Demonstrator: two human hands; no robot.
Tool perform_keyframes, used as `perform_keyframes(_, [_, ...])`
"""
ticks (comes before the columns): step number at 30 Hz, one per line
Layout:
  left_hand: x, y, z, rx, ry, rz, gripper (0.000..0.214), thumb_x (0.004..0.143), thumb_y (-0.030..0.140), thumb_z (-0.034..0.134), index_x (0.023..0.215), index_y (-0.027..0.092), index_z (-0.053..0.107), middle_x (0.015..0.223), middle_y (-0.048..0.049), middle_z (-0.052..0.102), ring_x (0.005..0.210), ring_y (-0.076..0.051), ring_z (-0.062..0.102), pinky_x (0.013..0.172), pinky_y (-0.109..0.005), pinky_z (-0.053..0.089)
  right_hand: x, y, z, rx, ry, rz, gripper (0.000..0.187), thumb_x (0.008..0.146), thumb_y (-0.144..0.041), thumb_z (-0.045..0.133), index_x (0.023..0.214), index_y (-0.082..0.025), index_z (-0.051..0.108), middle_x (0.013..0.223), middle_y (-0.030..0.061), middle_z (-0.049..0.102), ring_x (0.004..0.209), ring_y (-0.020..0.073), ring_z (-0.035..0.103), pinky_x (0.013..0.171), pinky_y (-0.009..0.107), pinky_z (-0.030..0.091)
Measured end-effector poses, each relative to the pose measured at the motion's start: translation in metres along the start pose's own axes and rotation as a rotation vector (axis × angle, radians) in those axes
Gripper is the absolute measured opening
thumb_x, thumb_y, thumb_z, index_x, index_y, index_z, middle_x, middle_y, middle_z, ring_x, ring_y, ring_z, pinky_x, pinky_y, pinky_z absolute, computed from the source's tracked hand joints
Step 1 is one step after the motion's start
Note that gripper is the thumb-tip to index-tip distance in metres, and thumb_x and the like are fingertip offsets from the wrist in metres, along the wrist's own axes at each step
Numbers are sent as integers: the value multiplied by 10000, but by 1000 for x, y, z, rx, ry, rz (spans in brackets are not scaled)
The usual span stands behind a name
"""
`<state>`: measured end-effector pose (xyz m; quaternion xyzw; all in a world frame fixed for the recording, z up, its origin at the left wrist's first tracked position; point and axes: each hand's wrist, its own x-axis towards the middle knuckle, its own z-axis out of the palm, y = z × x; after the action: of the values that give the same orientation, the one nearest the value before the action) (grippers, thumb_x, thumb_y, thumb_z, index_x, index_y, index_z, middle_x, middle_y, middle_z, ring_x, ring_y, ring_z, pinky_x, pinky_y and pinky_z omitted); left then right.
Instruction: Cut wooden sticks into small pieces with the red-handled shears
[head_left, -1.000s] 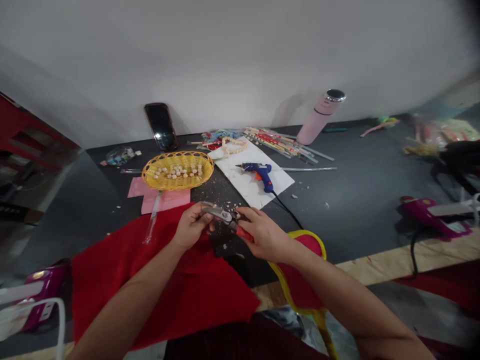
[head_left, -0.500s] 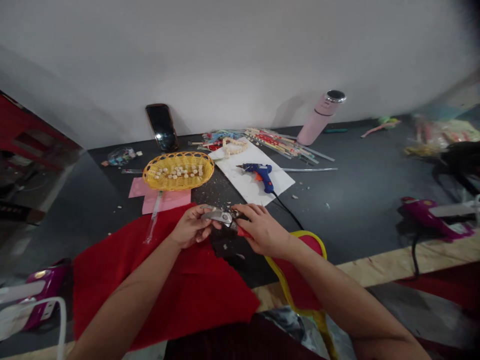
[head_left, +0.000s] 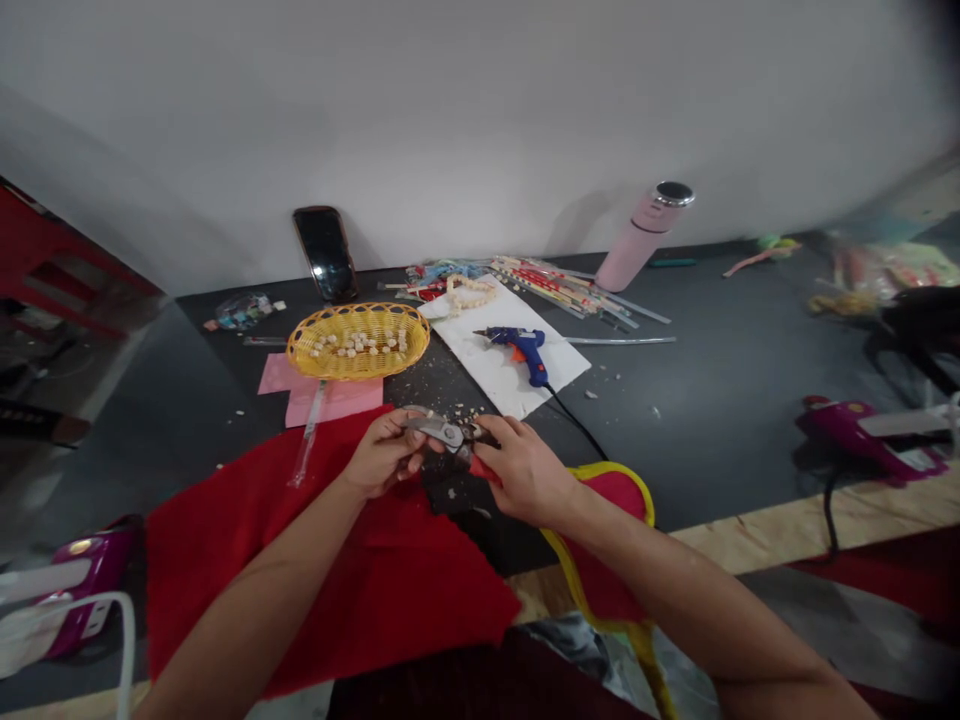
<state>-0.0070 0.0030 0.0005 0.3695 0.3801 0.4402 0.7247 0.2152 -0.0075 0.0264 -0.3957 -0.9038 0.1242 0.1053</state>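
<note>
A pair of pruning shears (head_left: 448, 434), with silver blades, a round pivot and red on the handle, lies level between my hands above the dark table. My right hand (head_left: 525, 470) is wrapped around the handle end, covering most of it. The blades point left, into the curled fingers of my left hand (head_left: 382, 452). Those fingers are pinched together close to the blade tips; whatever they hold is too small or hidden to make out. Pale crumbs and small bits (head_left: 466, 411) are scattered on the table just beyond the shears.
A yellow woven basket (head_left: 315, 370) holds several pale pieces. A blue glue gun (head_left: 529, 350) rests on a white sheet (head_left: 491, 385). Behind are bundled sticks (head_left: 547, 285), a pink flask (head_left: 637, 240) and a leaning phone (head_left: 325, 255). Red cloth (head_left: 360, 590) covers the near left.
My right hand and the shears have shifted slightly, with the handle end now a little lower. My left hand stays in nearly the same place.
</note>
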Motion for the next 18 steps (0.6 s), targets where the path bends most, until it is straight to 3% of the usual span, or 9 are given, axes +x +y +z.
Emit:
perform_keyframes(11, [-1,0,2,105,24,72,225,731,292,701,832,128,585,679,-45,688,353,-27,430,309,-124,242,-1,4,-11,139,14,-83,137,795,-229,540,889,-159,609,1179,143,498,1027,243,508,877,381,439])
perform_keyframes(18, [0,1,1,127,20,75,231,723,309,705,795,118,597,682,-45,681,358,-32,429,295,-132,238,-1,5,-14,131,-25,-84,122,771,-171,549,880,-175,602,1185,129,497,1042,241,500,883,374,427])
